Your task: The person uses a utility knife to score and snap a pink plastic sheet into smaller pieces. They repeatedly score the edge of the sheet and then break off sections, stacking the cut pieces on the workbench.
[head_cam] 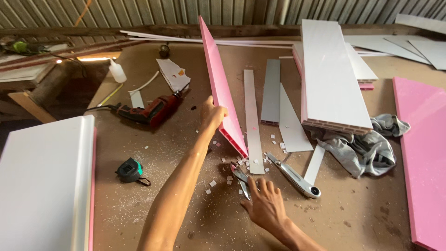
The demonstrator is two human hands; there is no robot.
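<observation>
Head view. The fingers of the left hand point(212, 115) are closed around the long edge of a pink panel point(221, 88), holding it tilted up on its edge; its near end point(233, 141) rests on the bench point(186, 153) and its far end rises toward the corrugated wall point(139, 11). The panel is long, narrow and glossy pink, and its cut near end shows a row of hollow cells. The fingers of the right hand point(265, 204) lie flat and loosely spread on a small metal cutter point(241, 178), pressing on it rather than gripping; most of the tool is hidden beneath the hand, so its kind is hard to make out. Small white and pink offcuts point(232, 179) lie scattered about it. Just right lies a grey utility knife point(294, 175), then narrow grey strips point(253, 122) and a white triangular offcut point(291, 123). Farther right a stack of white panels point(330, 74) sits beside a crumpled grey cloth point(367, 148). To the left lie a red drill point(151, 111), a tape measure point(130, 170) and a white squeeze bottle point(117, 70). A white panel point(44, 181) at lower left and another pink sheet point(425, 158) at right are cut off by the frame.
</observation>
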